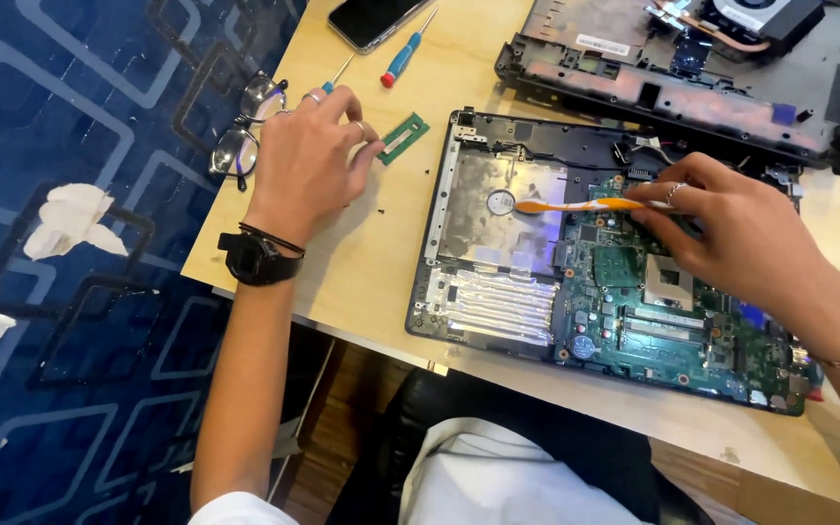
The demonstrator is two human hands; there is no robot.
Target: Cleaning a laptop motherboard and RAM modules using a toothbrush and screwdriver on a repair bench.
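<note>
An opened laptop base (459, 292) lies on the wooden table (371, 253), its green circuit board (653, 321) exposed. My right hand (731, 233) holds an orange toothbrush (576, 205) over the board, the bristle end pointing left near a round coin cell (501, 202). My left hand (308, 160), with a black watch (260, 261) on the wrist, rests on the table. Its fingertips pinch a small green memory module (405, 136) that lies flat on the wood.
A second stripped laptop chassis (673, 87) with a fan sits at the back right. Eyeglasses (245, 136), a phone (371, 19), a blue-and-red screwdriver (405, 53) and another screwdriver (335, 76) lie at the back left. Crumpled tissues (70, 219) lie on the blue patterned floor.
</note>
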